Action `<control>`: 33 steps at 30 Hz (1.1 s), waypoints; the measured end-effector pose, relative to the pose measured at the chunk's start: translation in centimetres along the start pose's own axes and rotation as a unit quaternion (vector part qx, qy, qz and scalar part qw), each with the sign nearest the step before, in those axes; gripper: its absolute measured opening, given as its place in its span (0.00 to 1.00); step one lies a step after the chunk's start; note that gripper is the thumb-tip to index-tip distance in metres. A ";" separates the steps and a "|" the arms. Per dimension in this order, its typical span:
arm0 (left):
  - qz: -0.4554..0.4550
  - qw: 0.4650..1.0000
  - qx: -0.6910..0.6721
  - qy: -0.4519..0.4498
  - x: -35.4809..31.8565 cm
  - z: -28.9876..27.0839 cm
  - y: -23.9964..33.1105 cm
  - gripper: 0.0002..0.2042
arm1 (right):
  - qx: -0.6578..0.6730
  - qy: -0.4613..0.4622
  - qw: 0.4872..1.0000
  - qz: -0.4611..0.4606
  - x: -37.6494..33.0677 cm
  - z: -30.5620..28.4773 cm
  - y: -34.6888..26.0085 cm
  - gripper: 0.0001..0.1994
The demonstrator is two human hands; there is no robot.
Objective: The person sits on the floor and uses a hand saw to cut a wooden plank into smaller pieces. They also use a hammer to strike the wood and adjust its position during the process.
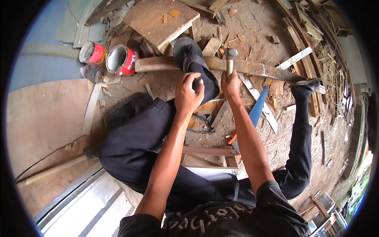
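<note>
My right hand is wrapped round the wooden handle of a hammer, its metal head pointing away from me over a long plank. To its left, my left hand is curled in a pinch in front of my left ankle; anything between the fingertips is too small to make out. My left foot, in a dark sandal, rests on the plank. My other foot, also in a sandal, is at the plank's right end. A handsaw with a blue blade leans beside my right forearm.
Red cans stand at the plank's left end. Beyond lies a low wooden board or stool top with small scraps on it. Offcuts and wood strips litter the dirt floor. A wooden frame sits between my legs, and a plywood sheet is at left.
</note>
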State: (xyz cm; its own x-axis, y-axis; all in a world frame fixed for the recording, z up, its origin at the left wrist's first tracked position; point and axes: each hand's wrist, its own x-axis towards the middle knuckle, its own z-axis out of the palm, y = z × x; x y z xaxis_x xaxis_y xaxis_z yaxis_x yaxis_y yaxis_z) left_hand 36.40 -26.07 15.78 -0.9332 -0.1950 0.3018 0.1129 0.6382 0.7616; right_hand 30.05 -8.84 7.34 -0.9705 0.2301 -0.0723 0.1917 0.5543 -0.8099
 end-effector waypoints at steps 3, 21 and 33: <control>0.005 1.000 -0.008 0.000 -0.1 -0.2 0.3 0.10 | -0.001 0.002 1.000 0.015 0.0 -0.7 -1.4 0.14; 0.056 0.998 -0.015 -0.022 -0.3 -0.2 0.1 0.10 | -0.102 -0.095 0.987 0.075 -19.5 -7.2 10.8 0.20; 0.083 0.991 0.067 -0.086 -1.2 -0.2 0.5 0.11 | -0.211 -0.072 0.962 0.160 -19.9 -10.9 20.4 0.11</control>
State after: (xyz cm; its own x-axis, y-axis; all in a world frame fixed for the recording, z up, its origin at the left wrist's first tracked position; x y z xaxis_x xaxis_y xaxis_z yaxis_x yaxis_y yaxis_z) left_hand 37.66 -25.72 15.91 -0.9512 0.0430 0.3057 0.2342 0.7458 0.6237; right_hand 54.85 6.58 -1.37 -0.8563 0.3463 -0.3832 0.4966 0.7557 -0.4270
